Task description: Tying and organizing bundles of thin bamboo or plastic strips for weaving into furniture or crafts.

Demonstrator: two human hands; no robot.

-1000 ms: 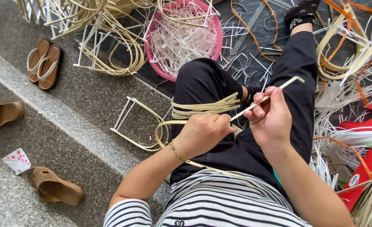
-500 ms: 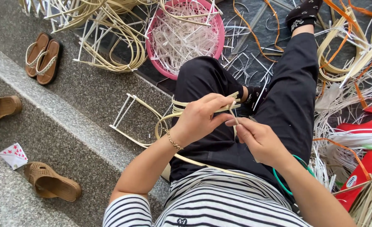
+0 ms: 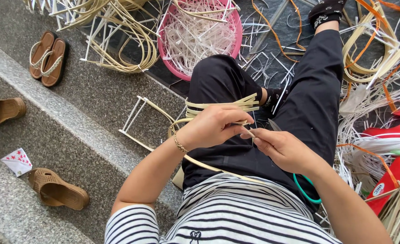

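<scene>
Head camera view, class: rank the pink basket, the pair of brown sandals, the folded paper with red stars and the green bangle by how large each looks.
1. pink basket, clearly largest.
2. pair of brown sandals.
3 and 4. folded paper with red stars and green bangle: too alike to rank; the bangle is partly hidden and nearer the camera.

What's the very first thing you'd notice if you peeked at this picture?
Right in the middle, the left hand and the right hand meet over the lap, pinching pale bamboo strips that loop across the black trousers. Just above them sits a bright pink basket heaped with thin white strips. Off to the left, brown sandals lie on the grey stone steps.
</scene>
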